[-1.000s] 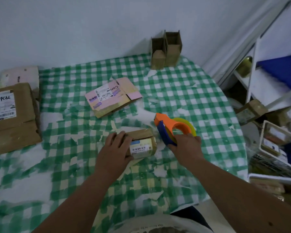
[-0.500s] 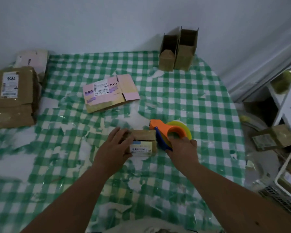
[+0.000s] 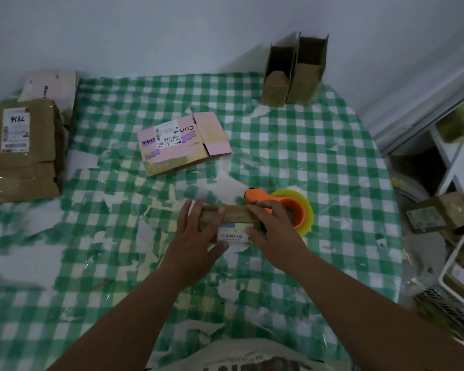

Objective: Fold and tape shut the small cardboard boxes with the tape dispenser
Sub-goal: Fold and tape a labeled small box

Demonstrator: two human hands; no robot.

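head view: the small cardboard box (image 3: 232, 218) lies on the worktop (image 3: 292, 145), near the person and a little right of the middle, with a white barcode label on its near face. the left hand (image 3: 196, 234) has its grip around the box's left end, fingers laid over the top and thumb hooked under the near lower corner. the right hand (image 3: 275, 231) has its grip around the right end, fingers over the top edge and thumb on the near face beside the label. the orange tape dispenser (image 3: 284, 207) with its yellowish roll sits on the worktop just beyond and right of the right hand, touching or nearly touching the box's right end; the hand hides the join, so i cannot tell which. the hand does not look wrapped around its handle.

the box looks light and fairly stiff along its edges, but its broad faces would likely dent under a hard squeeze. the sensible hold is at the two ends and the corners, as now, keeping the top seam free for tape. the glossy checked cloth may let it slide, so one hand should pin it while the other pulls tape. the dispenser is rigid plastic with a toothed cutter at its far-left tip; the looped handle is the place to take it.

farther off, a flattened pink box (image 3: 182, 143) lies at mid worktop, two open brown boxes (image 3: 295, 73) stand at the far edge by the wall, and a stack of brown parcels (image 3: 19, 151) sits at far left.
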